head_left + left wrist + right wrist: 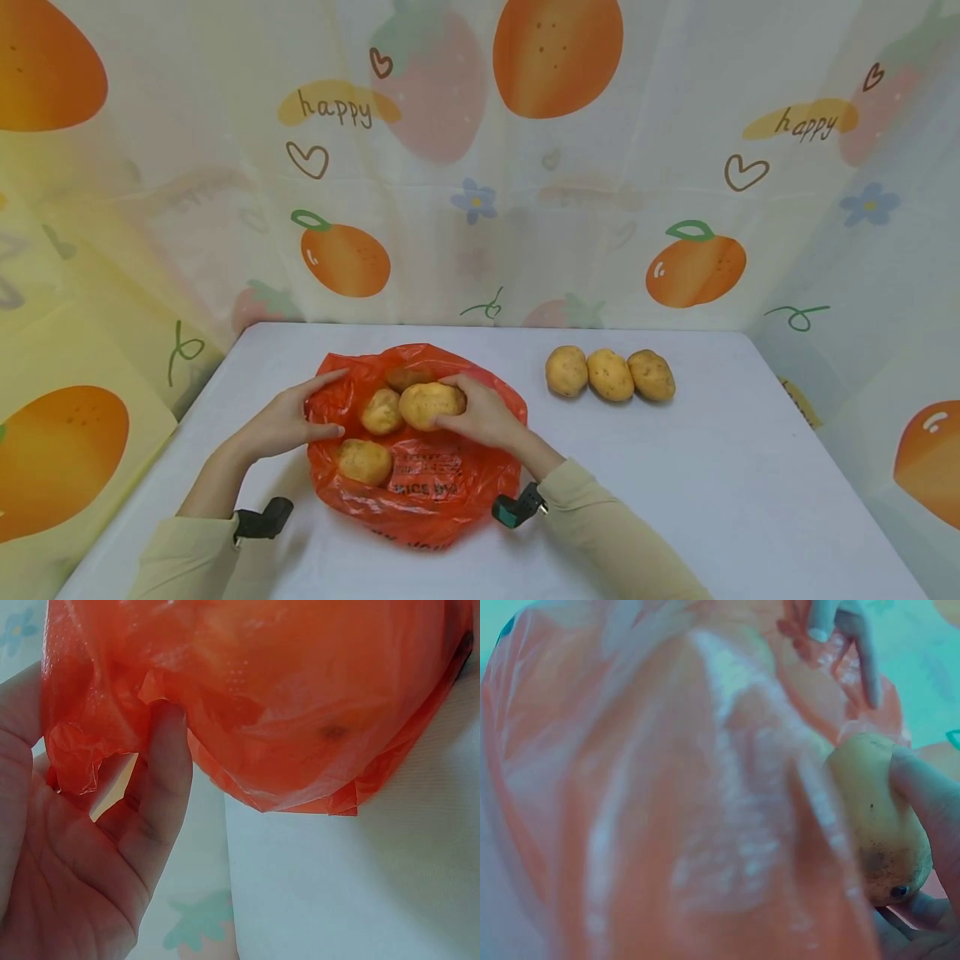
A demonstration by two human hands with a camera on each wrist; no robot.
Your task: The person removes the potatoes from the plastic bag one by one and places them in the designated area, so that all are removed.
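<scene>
A red plastic bag (487, 487) with dark lettering lies opened out on the white table. My left hand (283, 423) holds its left edge; in the left wrist view the thin plastic (112, 690) is caught among the fingers. With fingers and thumb, my right hand (486, 414) grips a potato (431, 406) over the bag. The right wrist view shows this potato (877, 825) with a dark spot at its lower end, beside blurred red plastic. Inside the bag, one potato (382, 412) sits next to the held one, another potato (365, 462) lies nearer me, and a third (405, 377) is partly hidden behind.
To the right of the bag, three potatoes (611, 375) stand in a row towards the back of the table (675, 483). A fruit-patterned curtain (525, 250) hangs behind the table and at both sides.
</scene>
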